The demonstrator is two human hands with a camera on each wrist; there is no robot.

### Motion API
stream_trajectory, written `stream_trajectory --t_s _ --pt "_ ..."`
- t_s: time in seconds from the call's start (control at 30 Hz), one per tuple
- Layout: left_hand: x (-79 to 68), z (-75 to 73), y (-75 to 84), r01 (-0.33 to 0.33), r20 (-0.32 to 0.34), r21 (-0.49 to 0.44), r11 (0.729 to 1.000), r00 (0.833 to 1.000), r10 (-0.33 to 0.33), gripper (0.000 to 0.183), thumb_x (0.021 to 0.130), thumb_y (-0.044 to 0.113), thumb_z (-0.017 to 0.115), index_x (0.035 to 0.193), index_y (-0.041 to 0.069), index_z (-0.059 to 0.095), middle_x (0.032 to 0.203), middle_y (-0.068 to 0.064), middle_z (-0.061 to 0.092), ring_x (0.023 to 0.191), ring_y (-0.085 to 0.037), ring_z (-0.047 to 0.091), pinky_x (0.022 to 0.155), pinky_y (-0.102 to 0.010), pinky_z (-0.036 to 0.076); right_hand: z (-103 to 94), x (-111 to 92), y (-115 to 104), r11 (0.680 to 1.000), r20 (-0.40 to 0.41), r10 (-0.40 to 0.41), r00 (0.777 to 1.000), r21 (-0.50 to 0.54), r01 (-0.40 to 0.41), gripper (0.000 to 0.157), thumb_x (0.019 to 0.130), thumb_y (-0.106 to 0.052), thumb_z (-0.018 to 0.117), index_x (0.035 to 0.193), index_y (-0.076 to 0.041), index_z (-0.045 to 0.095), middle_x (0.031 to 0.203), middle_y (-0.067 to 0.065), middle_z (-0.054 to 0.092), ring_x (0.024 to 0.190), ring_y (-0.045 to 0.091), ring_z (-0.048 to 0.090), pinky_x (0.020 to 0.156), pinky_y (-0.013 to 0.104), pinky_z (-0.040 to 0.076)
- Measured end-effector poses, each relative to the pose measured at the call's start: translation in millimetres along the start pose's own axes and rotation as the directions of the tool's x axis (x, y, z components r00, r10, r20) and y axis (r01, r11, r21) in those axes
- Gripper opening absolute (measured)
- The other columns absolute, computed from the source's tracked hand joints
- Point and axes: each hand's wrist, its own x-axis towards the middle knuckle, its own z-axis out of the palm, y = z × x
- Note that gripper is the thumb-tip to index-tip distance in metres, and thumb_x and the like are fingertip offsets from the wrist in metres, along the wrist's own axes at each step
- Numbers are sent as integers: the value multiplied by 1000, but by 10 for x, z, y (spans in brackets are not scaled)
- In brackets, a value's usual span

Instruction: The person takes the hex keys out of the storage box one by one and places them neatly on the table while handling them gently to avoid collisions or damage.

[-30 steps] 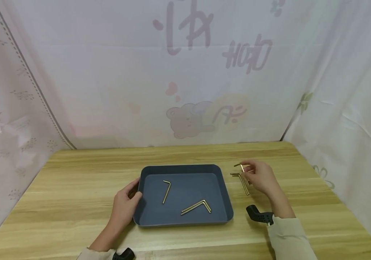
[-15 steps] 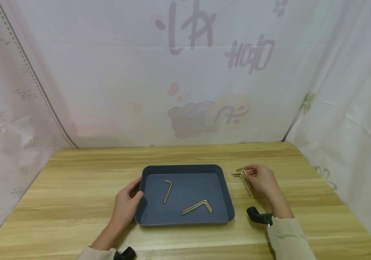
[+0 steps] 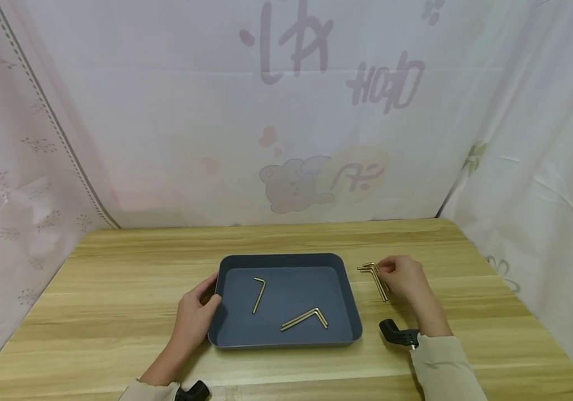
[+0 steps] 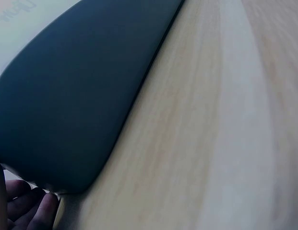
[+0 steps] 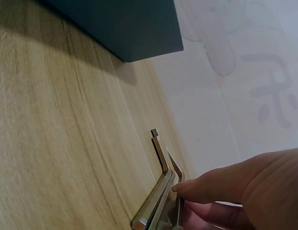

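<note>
My left hand [image 3: 193, 317] holds the left side of a shallow dark blue-grey tray [image 3: 286, 289], thumb at the rim. In the left wrist view its fingertips [image 4: 47, 211] show at the tray's corner. To the right of the tray, my right hand [image 3: 404, 278] pinches a brass-coloured L-shaped hex key [image 5: 179, 208] between thumb and fingers. Close beside it, two more hex keys [image 3: 379, 287] lie together on the table, bent ends pointing left. Inside the tray lie a single hex key [image 3: 260, 296] and, nearer the front right, a side-by-side pair of hex keys [image 3: 300, 318].
A wood-grain table [image 3: 136, 289] carries everything. Pale printed curtains [image 3: 191, 139] hang behind it and along both sides. Black wrist mounts [image 3: 398, 334] sit by both sleeves.
My right hand has come down with its hex key, bringing it close alongside the two on the table. The left hand and tray hold their place; the head view shifted slightly.
</note>
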Motion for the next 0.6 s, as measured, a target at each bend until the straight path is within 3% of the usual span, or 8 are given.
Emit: stream_trajectory --t_s 0.23,0.43,0.6 --pt "2 6 -2 -2 2 -5 1000 1000 2 51 92 6 56 143 10 58 143 -11 62 131 -24 61 89 -4 42 31 7 22 1000 -8 9 1000 -17 -9 26 90 -8 60 107 5 73 87 13 72 76 22 62 65 31 46" --pt "4 7 0 -5 -2 -2 1000 1000 5 51 92 6 56 143 10 58 142 -11 62 130 -24 61 88 -5 43 38 21 28 999 5 20 1000 -25 -20 26 91 -12 61 107 5 74 91 15 73 81 25 65 70 37 51" --pt "1 6 6 1 -3 4 1000 1000 -1 51 92 7 57 143 10 59 142 -11 63 130 -24 62 95 -17 50 43 8 11 999 17 29 999 -24 -28 28 91 -14 61 108 5 74 94 16 73 83 26 66 74 42 53"
